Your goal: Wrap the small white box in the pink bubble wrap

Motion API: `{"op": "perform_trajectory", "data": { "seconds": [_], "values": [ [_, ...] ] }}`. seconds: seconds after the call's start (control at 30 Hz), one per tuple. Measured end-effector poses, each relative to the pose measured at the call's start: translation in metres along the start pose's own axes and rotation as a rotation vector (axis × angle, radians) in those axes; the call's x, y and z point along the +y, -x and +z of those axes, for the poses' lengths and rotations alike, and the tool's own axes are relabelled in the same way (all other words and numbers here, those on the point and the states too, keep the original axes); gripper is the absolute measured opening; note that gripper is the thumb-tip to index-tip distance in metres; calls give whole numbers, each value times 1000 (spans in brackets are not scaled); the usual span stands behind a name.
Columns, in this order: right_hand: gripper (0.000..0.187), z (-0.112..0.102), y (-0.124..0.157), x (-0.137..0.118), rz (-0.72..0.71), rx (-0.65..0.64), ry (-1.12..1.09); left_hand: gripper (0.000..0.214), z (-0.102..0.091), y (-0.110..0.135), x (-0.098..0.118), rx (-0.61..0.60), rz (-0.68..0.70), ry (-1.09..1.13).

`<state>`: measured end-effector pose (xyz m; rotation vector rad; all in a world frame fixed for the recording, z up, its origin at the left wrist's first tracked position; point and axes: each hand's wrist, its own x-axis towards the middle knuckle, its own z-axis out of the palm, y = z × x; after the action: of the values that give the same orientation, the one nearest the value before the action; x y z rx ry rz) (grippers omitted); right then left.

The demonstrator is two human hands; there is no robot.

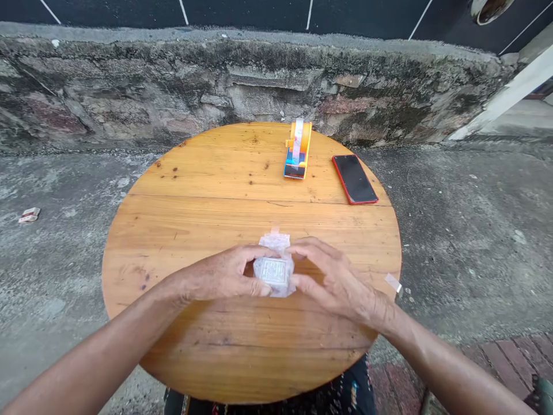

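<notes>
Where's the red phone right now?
In the head view, the red phone lies on the far right side of the round table, beside the orange tape dispenser, beyond the wrapped packet held by the left hand and right hand.

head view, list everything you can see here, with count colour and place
wrapped packet: one, clear wrap over a white item, near middle of the table, between both hands
table: one, round, light wood, centre of view
tape dispenser: one, orange and blue, far side of the table
phone: one, red case, dark screen, right of the dispenser
tape strip: one, clear, at the table's right edge
litter scrap: one, white and red, on the ground at left
stone wall: one, grey, mossy, behind the table
left hand: one, fingers on the packet's left side
right hand: one, fingers on the packet's right side
</notes>
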<state>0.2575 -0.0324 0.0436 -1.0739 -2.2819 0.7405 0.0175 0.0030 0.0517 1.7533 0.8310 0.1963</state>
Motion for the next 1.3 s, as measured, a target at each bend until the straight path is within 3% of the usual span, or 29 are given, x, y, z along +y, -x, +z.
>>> {"op": "perform_trajectory", "data": {
  "seconds": [0.17,0.33,0.53,0.7,0.97,1.1,1.2,1.27,1.3],
  "values": [
    [43,12,6,-5,-89,33,208,48,-9,-6,7,8,32,-144],
    [38,20,1,-1,-79,30,234,46,-12,-9,3,-51,44,-31],
    [38,16,-12,8,-46,15,116,47,3,-9,-16,319,-53,-204],
    [35,8,-29,15,-53,-64,-22,43,10,-11,-23,465,-71,-274],
    [32,7,-31,6,-22,-124,-73,35,7,-5,-15,359,-58,-344],
    [34,12,-19,-5,10,-142,-34,30,17,8,-12,334,-55,-367],
    [37,18,-12,-8,-1,-114,-29,33,42,21,-12,586,-4,-420],
    [37,20,-10,-8,4,-111,-9,33,64,28,-14,827,108,-519],
    [37,21,-9,-8,12,-118,7,30,75,31,-14,889,171,-582]
  ]
}}
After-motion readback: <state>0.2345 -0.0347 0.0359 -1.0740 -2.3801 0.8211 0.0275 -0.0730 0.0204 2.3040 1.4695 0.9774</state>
